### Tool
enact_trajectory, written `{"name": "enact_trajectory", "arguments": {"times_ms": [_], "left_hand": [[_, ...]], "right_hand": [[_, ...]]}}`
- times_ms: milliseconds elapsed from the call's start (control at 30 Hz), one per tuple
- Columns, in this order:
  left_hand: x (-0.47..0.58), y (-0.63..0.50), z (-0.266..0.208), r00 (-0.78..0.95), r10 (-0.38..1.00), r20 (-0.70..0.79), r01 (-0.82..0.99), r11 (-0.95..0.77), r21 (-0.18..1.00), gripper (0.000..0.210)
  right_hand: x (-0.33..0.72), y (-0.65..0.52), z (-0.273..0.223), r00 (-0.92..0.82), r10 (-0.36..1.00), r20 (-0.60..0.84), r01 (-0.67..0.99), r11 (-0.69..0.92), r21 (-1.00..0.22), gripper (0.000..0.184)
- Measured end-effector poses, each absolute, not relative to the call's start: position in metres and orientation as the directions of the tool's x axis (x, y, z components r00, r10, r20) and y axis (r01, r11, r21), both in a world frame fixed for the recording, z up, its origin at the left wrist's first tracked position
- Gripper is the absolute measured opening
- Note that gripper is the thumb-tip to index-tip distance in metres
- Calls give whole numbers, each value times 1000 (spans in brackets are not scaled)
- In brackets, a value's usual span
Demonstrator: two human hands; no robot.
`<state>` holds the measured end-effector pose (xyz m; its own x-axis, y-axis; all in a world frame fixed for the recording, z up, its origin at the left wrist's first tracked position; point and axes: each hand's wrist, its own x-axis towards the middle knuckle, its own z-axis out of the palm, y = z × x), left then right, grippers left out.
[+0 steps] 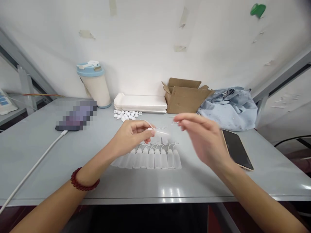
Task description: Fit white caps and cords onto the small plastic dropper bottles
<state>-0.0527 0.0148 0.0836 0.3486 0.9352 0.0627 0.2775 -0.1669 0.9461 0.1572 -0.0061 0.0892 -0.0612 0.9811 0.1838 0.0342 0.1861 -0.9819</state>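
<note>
Pinches a bottle [162,133] between thumb and fingers of the left hand [131,136], nearly sideways above the row of bottles [150,160] on the table [116,186]. Holds the right hand [204,139] loosely bent and released, apart from the bottle, near a phone [238,150]. Has caps [126,115] heaped beyond the left hand, by stacked trays [141,102].

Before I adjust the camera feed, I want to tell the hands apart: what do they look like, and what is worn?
The left hand has a dark red, beaded-looking bracelet behind it. The right hand has none showing. Both are gloveless, and no sleeves show.
</note>
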Motion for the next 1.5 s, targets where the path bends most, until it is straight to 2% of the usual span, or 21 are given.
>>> {"name": "enact_trajectory", "arguments": {"times_ms": [200,467,667,1133,1367,1500], "left_hand": [[-52,9,81,429,900,79,221,-190,957,14],[-48,8,81,328,922,205,289,-305,908,15],[-48,7,80,270,942,198,292,-276,916,13],[-47,8,79,297,938,176,288,-264,921,12],[-46,7,80,326,923,206,298,-307,904,11],[-46,6,82,340,915,218,296,-324,899,18]], "right_hand": [[149,6,67,-163,985,56,-134,34,-990,15],[149,3,64,-207,978,-11,-234,-60,-970,13],[149,2,62,-232,972,-42,-252,-102,-962,13],[150,4,55,-226,974,-31,-291,-98,-952,13],[149,2,56,-207,978,30,-259,-25,-966,14],[149,0,58,-198,979,50,-243,0,-970,15]]}}
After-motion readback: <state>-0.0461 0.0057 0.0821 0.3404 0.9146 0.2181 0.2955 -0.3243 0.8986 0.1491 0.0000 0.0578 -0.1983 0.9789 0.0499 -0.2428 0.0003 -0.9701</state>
